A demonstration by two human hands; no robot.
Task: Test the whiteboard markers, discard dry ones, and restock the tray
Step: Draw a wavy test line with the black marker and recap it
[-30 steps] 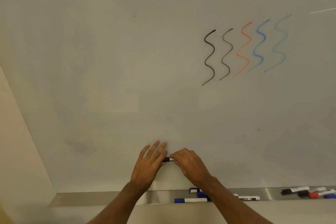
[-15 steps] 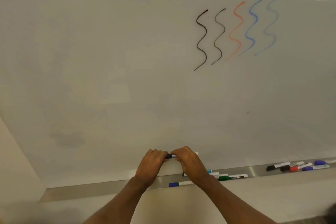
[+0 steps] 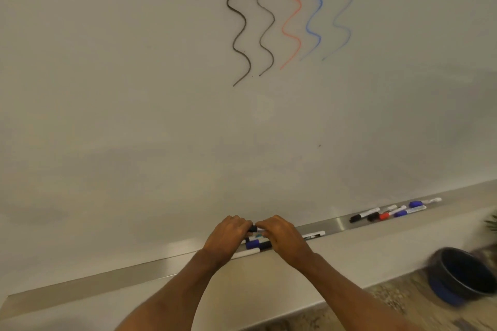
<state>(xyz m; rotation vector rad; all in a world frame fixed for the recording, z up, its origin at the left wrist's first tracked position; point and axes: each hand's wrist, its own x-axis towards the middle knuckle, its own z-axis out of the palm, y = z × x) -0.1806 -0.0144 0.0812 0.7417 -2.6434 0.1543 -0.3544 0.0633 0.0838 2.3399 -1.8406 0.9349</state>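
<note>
A white whiteboard fills the view, with a metal tray running along its lower edge. Just above the tray, near the middle, a marker lies level between two hands. The left grip is curled round its dark end, and the right grip is curled round its white barrel, knuckles almost touching. Directly below, in the tray, lie a blue-capped marker and a white marker, with another marker just right of the right wrist. Further right, a cluster of markers with black, red and blue caps rests in the tray. Five wavy lines, two black, one red and two blue, mark the board above. A dark bin stands blurred at lower right.
</note>
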